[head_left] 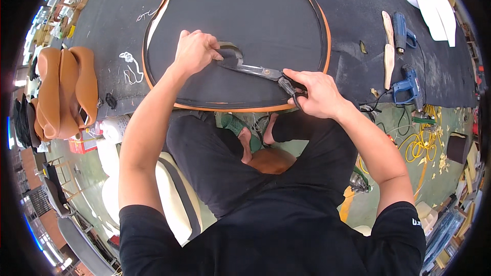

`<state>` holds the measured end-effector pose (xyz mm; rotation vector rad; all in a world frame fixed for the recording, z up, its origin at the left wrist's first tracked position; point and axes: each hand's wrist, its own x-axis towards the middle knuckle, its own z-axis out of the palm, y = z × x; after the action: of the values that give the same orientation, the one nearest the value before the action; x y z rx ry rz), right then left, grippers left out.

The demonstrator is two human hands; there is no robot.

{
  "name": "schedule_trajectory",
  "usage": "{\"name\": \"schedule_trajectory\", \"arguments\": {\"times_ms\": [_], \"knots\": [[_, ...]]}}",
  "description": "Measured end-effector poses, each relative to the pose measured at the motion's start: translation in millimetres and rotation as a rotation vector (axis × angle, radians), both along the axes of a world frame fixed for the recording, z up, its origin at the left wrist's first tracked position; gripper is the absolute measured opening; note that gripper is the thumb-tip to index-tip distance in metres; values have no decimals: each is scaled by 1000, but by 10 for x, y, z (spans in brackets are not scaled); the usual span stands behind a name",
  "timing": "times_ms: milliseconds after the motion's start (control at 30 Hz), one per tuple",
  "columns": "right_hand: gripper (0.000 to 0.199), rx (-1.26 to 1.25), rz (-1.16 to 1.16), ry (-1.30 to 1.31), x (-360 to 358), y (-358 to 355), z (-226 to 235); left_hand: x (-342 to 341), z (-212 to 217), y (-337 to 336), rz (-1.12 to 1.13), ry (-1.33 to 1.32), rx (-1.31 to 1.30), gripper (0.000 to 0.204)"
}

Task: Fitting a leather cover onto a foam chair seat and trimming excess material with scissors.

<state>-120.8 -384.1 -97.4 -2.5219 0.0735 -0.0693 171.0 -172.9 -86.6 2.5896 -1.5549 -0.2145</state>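
My right hand (318,92) is closed around the handles of a pair of large scissors (260,71), whose blades point left across the work. Just beyond the blade tips, my left hand (195,51) pinches the end of a dark fabric flap (230,53) that curls up from the surface. Beneath both hands lies a large rounded panel covered in black cloth (245,15), edged with orange-brown trim (238,109). Its far end runs out of view at the top. The blades reach the flap, but I cannot tell whether they are cutting it.
Right of the panel lie two blue heat guns (407,89) and narrow wooden pieces (388,64). White sheet material (427,0) sits at the far right. Brown cushioned shells (66,89) stand at the left, near white thread scraps (131,66). A yellow hose (422,143) coils on the floor.
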Motion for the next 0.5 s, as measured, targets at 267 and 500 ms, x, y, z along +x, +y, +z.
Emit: {"name": "schedule_trajectory", "arguments": {"times_ms": [267, 500], "knots": [[64, 26, 53, 43, 357, 75, 36, 57, 15, -40, -15, 2, -14, 19], [60, -65, 145, 36, 585, 30, 117, 138, 47, -122, 1, 72, 76, 23]]}}
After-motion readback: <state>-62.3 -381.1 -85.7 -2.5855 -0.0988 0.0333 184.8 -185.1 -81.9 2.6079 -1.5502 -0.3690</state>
